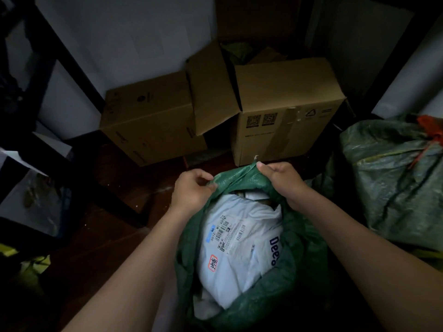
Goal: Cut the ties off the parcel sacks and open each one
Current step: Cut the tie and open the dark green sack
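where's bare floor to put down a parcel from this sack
Bare floor lies left of the open green sack, before the closed carton. Right is crowded by the tied sack; ahead, by the open carton.

A green woven sack [242, 183] is seen in the middle. Inside it, a pale white-blue parcel bag [239, 250] is found, with dark blue letters, black bar codes on a white label [229, 232], a small blue patch and a red-orange square mark [212, 261]. Behind it, two brown cardboard boxes [285, 111] are seen, printed with dark square codes. At the right, a second green sack [393, 178] is tied with something red-orange [431, 128]. The floor [115, 178] is dark brown. The wall [134, 41] is grey-white.
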